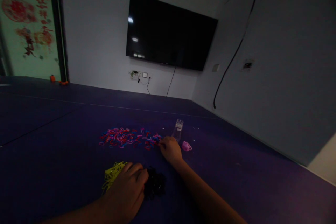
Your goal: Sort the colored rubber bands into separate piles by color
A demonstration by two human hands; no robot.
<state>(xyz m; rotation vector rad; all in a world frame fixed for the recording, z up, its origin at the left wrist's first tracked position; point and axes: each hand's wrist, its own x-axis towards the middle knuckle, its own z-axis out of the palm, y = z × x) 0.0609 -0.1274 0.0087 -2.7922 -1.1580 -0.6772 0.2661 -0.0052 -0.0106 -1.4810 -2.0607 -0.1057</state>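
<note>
My left hand (128, 189) is curled low in front, between a heap of yellow rubber bands (112, 175) and a heap of black bands (155, 183). Its fingertips are out of sight, so what they hold is hidden. Farther forward, my right hand (171, 149) has its fingers pinched together at the right end of a spread of pink, red and blue rubber bands (120, 137). Anything in that pinch is too small to make out. Just behind the right hand stands a clear bottle (178, 129), without a cap. A pink cap with a loop (186, 146) lies to its right.
Everything lies on a wide dark purple surface (65, 122) with seams. Small white bits are scattered around the bottle. A wall-mounted television (170, 31) and sockets (141, 74) are at the back. A black cable (233, 56) hangs down the right wall.
</note>
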